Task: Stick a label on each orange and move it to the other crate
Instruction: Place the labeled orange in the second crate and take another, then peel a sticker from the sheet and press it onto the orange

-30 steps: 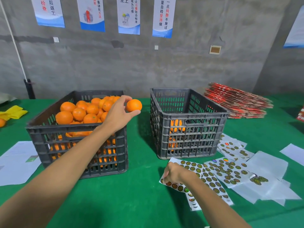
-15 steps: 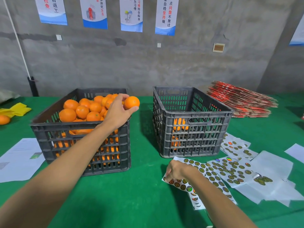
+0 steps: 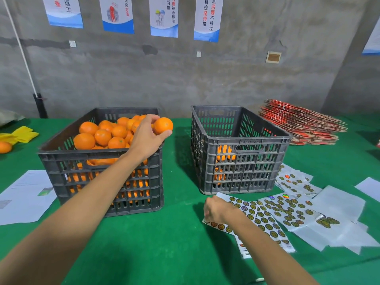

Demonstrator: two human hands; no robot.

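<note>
My left hand (image 3: pixel 147 134) grips an orange (image 3: pixel 163 125) just above the right rim of the left crate (image 3: pixel 98 161), which is piled high with oranges (image 3: pixel 102 136). The right crate (image 3: pixel 242 161) holds a few oranges low down, seen through its slots. My right hand (image 3: pixel 216 210) rests curled on the near corner of a label sheet (image 3: pixel 265 221) lying on the green table in front of the right crate; its fingertips pinch at the sheet, and whether a label is lifted is hidden.
More label sheets and bare backing papers (image 3: pixel 333 212) spread to the right. A stack of red flat cartons (image 3: pixel 298 126) lies at the back right. White papers (image 3: pixel 22 198) sit at the left, with a loose orange (image 3: pixel 5 147) and yellow cloth (image 3: pixel 19 134) beyond.
My left hand with the orange has stayed over the left crate's right rim, dropping slightly. My right hand has stayed on the label sheet's corner. The view has tilted up a little.
</note>
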